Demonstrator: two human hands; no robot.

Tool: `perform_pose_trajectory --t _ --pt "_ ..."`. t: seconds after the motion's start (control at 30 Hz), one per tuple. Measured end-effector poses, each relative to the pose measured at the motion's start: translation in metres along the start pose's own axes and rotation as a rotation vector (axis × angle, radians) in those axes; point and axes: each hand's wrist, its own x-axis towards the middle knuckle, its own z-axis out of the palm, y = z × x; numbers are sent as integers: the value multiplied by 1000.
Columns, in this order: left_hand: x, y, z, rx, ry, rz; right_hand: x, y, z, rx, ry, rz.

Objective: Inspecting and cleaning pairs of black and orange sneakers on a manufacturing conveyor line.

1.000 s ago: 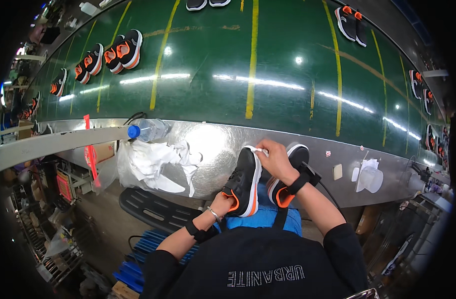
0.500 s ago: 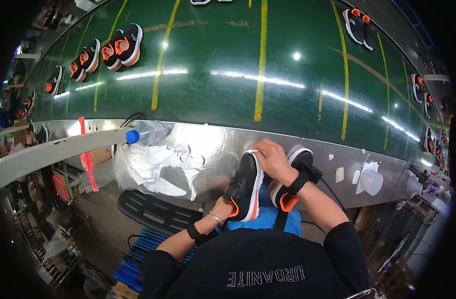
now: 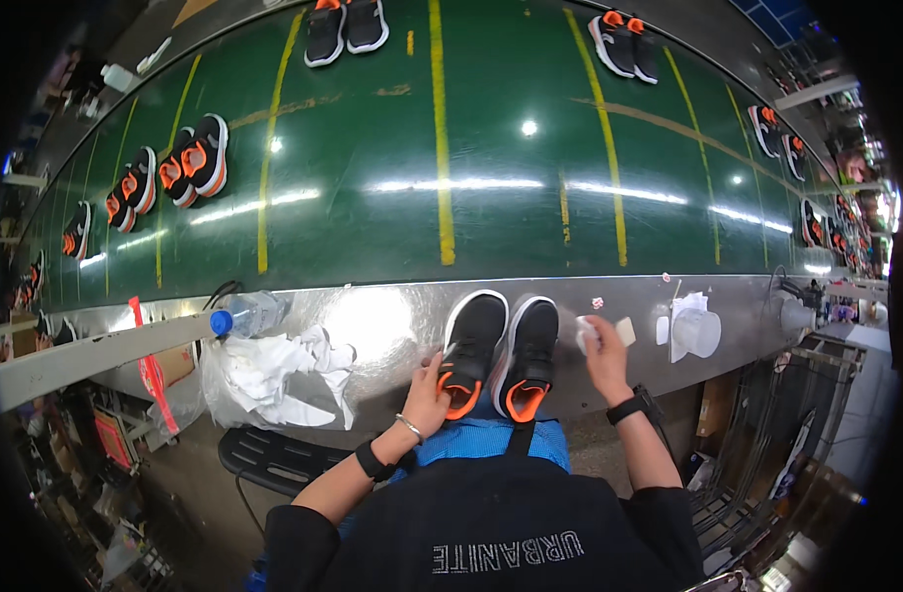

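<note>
Two black sneakers with orange linings and white soles stand side by side on the metal ledge, toes pointing away from me. My left hand (image 3: 428, 397) grips the left sneaker (image 3: 474, 331) by the side of its heel opening. To its right, the right sneaker (image 3: 531, 345) stands with no hand on it. My right hand (image 3: 606, 363) is off to the right of the pair, its fingers closed on a small white cloth (image 3: 583, 335). Beside those fingers lies a pale beige block (image 3: 624, 332).
Beyond the ledge runs a green conveyor belt (image 3: 353, 227) with yellow lines, carrying several pairs of similar sneakers (image 3: 203, 158). A plastic bottle (image 3: 249, 316) and crumpled white cloths (image 3: 284, 370) lie at left, near a pale metal bar (image 3: 106, 357). A white cup (image 3: 696, 333) stands at right.
My right hand has left the left sneaker's toe and moved right with the white cloth. Both sneakers now stand straight and closer together. The view has shifted, showing another pair on the belt.
</note>
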Motion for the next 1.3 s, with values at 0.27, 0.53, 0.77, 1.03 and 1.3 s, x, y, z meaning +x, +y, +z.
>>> perform_pose_trajectory --t 0.27,0.53,0.77,1.03,1.3 --pt "1 15 11 171 -209 -43 -53 -80 -20 133 -147 -231" --pt "14 23 10 97 -265 -64 -73 -80 50 -305 -553 -349" --pt "15 51 -4 -481 -29 -67 51 -86 -73 -215 -576 -342" --pt "16 58 25 16 171 90 255 99 -144 -580 -27 -163" --pt "-21 36 28 151 -2 -288 325 118 -137 -759 -338 212"
